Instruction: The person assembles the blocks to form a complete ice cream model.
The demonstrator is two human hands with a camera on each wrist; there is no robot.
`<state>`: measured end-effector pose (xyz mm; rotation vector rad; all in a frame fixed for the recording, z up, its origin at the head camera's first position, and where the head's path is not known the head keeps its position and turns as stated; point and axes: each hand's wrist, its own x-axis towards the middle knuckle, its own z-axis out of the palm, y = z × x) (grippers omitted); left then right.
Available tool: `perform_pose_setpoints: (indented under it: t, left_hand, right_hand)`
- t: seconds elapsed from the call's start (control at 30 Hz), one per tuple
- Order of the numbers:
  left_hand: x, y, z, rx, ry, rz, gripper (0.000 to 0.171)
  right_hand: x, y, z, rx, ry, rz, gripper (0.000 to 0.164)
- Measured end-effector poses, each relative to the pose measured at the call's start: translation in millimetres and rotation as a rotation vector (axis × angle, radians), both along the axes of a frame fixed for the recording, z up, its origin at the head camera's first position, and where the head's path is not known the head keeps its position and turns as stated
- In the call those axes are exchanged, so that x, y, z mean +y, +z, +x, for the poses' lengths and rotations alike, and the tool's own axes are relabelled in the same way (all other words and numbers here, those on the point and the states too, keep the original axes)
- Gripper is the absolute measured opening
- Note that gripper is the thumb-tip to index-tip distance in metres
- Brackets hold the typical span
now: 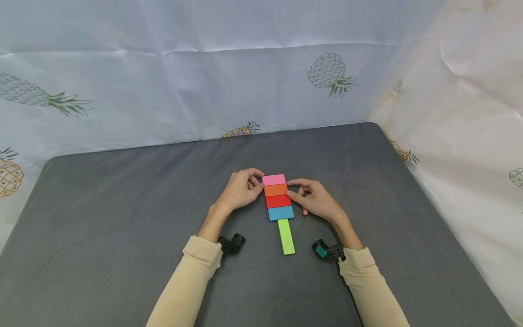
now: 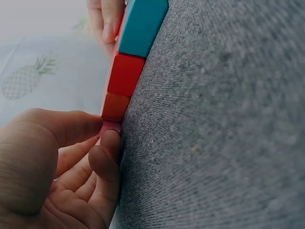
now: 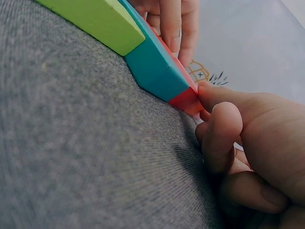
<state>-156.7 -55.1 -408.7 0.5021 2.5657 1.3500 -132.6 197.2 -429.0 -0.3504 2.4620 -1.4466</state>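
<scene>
Pink, orange, red and blue blocks lie side by side in a column on the grey cloth. A lime green block extends lengthwise from the blue one toward the person. At the pink block's left end, my left hand holds it between thumb and finger; the left wrist view shows the pink end partly hidden. My right hand touches the column's right side, index finger near the pink block and thumb by the orange and red ones, other fingers bent.
Grey cloth covers the table around the blocks. A white curtain with pineapple prints hangs behind the table's back edge and along the right. Each wrist wears a black camera mount.
</scene>
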Motion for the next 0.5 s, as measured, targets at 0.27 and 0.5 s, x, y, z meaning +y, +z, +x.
perform_pose_setpoints:
  t: [0.27, 0.5]
  left_hand:
    - [-5, -3.6, 3.7, 0.044, -0.023, 0.015, 0.040]
    - [-17, -5.1, 15.4, 0.136, -0.055, 0.011, 0.040]
  right_hand:
    - [0, -1.2, -1.4, -0.002, 0.005, -0.009, 0.035]
    - [1, 0.1, 3.6, 0.019, -0.024, 0.021, 0.036]
